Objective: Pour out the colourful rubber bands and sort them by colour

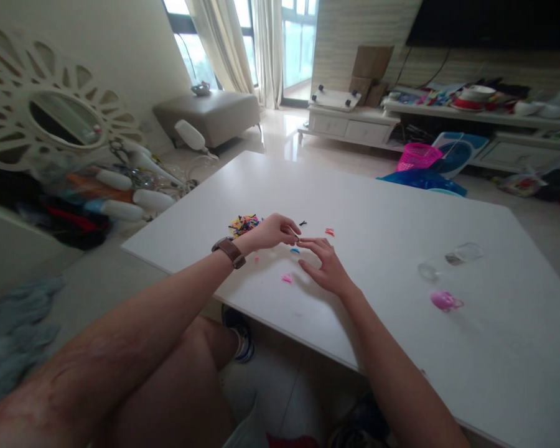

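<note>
My left hand (273, 231), a brown watch on its wrist, hovers over the white table (392, 211) with its fingers curled and pinched on something tiny; what it is I cannot make out. My right hand (324, 264) lies flat beside it, fingers spread on the tabletop, its fingertips almost meeting those of the left hand. A pile of small colourful pieces (243, 224) lies just left of my left hand. Loose bits are scattered around: a blue piece (295, 250) between the hands, a pink piece (287, 278), a red piece (329, 232) and a black piece (302, 223).
A clear small container (450, 258) lies on its side to the right, with a pink lid (443, 301) nearer the table's front. A grey bench (210, 112), a low white TV cabinet (354, 124), a pink basket (417, 155) and clutter on the floor surround the table.
</note>
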`<action>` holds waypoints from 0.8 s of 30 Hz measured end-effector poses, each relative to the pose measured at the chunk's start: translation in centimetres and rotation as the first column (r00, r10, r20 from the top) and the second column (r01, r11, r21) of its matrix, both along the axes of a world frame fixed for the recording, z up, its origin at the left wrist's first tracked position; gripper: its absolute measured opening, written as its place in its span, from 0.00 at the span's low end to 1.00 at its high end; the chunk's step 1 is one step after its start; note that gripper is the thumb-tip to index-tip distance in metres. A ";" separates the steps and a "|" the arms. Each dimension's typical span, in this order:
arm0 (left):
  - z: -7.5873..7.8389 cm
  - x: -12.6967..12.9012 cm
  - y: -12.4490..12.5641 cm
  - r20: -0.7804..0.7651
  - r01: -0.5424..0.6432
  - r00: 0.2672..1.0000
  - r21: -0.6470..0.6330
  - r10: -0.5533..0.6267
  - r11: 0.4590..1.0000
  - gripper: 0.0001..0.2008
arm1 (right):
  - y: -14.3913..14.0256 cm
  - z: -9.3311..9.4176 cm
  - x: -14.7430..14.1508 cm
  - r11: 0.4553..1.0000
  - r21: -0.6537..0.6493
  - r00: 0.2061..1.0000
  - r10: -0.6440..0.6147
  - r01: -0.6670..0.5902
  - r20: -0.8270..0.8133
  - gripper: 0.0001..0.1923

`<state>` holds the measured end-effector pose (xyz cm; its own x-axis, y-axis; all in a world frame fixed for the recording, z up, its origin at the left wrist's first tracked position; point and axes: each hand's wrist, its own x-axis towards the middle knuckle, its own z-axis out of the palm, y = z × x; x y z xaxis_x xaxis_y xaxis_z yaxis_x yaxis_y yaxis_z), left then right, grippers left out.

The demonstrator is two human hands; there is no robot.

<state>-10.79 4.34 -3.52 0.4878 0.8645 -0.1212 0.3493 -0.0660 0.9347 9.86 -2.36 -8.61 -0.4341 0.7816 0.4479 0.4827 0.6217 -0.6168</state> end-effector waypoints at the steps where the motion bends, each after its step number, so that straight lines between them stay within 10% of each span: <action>1: 0.0 0.1 0.0 0.003 0.000 1.000 0.000 0.000 1.000 0.09 | 0.0 0.0 0.0 1.000 0.009 1.000 -0.008 0.008 -0.004 0.18; 24: -0.3 1.7 0.2 0.024 0.005 1.000 0.108 -0.007 0.994 0.05 | 0.4 -0.1 -0.1 0.996 -0.071 0.971 -0.073 0.058 -0.230 0.12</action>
